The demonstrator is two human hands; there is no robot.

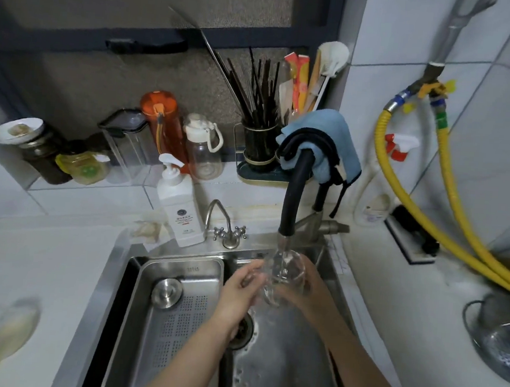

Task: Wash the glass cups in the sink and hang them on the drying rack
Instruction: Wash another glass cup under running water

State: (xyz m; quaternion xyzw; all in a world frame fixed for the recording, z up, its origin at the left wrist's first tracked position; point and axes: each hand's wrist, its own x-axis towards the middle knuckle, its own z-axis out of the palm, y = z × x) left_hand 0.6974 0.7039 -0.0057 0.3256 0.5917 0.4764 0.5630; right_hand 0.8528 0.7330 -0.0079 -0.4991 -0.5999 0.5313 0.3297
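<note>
A clear glass cup [284, 276] is held over the steel sink [283, 366], right under the black faucet spout [288, 214], and water runs into its mouth. My right hand [312, 286] grips the cup from the right side. My left hand [241, 290] touches the cup's left side, with its fingers partly curled toward the glass. The cup tilts a little, its mouth toward the spout. No drying rack for cups is plainly in view.
A perforated steel drain tray [177, 309] fills the sink's left half. A soap pump bottle [179, 205] and a small tap [225, 224] stand behind the sink. Bottles, jars and a chopstick holder [259, 144] line the ledge. A steel colander [501, 344] sits at right, under yellow hoses [447, 214].
</note>
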